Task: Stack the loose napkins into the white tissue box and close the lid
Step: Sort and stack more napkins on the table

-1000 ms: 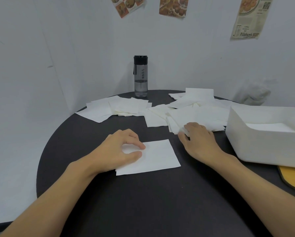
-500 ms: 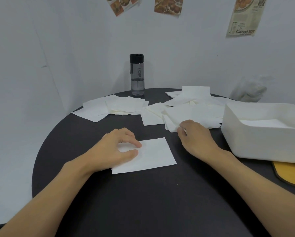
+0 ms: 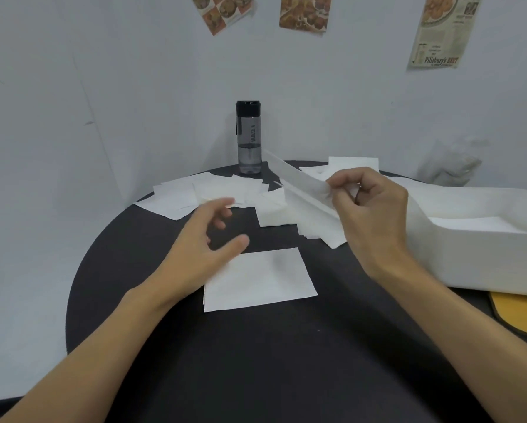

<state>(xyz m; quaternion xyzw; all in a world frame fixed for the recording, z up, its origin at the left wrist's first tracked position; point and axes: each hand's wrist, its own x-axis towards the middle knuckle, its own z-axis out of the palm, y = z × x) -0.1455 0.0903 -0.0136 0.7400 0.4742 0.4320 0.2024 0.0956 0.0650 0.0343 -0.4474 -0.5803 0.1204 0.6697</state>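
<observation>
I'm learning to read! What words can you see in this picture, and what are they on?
"Pillsbury's BEST": on the newspaper clipping stuck to the wall, upper right.
The clipping's smaller print: too small to read.
Sideways lettering on the water bottle: too blurred to read for sure.

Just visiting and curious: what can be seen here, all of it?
table: one, black, underneath everything.
loose napkins: many, white, table's far side.
single napkin: one, white, flat, near centre.
lifted napkin: one, white, held in the air.
white tissue box: one, open, right side.
yellow flat piece: one, beside box, right edge.
water bottle: one, grey, black cap, by the wall.
paper clippings: three, colourful, on the wall.
left hand: one, open, over the single napkin's left edge.
right hand: one, pinching the lifted napkin.
</observation>
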